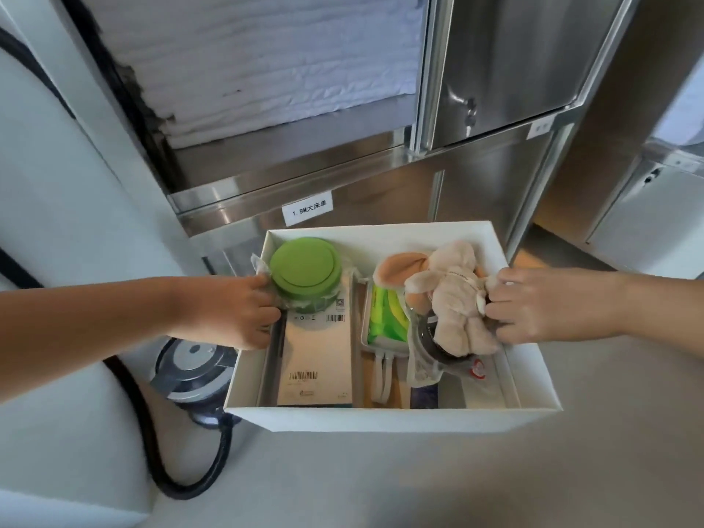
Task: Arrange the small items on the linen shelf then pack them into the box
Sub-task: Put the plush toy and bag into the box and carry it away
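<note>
Packed: green-lidded jar (304, 276), carton (316, 356), plush toy (449, 299) inside box (381, 419)
Left grip (232, 310): clasps box wall
Right grip (533, 306): pinches plush toy
Remaining: likely little

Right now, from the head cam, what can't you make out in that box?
All head view.
Hidden: fingertips of left hand, behind green-lidded jar and box wall; grip unclear.
Unclear: right hand gripping plush toy or box wall; fingers overlap both.
Mostly covered by the toy: dark wrapped item.
Too small: carton print.
</note>
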Demonstrator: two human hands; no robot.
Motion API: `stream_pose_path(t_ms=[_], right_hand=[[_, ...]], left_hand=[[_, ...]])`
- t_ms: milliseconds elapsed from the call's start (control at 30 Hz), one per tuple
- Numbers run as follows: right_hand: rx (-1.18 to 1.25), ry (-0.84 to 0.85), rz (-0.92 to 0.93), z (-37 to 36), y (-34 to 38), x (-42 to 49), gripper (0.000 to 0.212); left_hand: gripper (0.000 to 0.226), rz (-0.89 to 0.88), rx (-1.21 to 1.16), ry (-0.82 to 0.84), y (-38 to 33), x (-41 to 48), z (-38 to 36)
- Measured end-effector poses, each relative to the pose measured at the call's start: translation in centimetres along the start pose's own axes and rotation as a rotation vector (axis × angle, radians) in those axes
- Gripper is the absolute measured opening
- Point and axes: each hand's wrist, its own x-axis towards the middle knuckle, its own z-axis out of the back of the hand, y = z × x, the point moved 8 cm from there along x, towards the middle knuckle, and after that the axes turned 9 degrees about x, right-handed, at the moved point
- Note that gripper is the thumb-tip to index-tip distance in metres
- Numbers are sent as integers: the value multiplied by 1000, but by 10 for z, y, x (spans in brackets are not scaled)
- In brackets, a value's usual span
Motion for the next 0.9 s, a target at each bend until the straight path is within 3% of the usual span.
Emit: stream_pose_path(t_ms=[533,900], right_hand=[[96,144,-317,-39,-15,-175,25],[125,211,-474,-84,-87,-257,22]], left_hand=[[27,-247,42,-225,73,200,-22],[30,-360,72,-340,159,320,-77]])
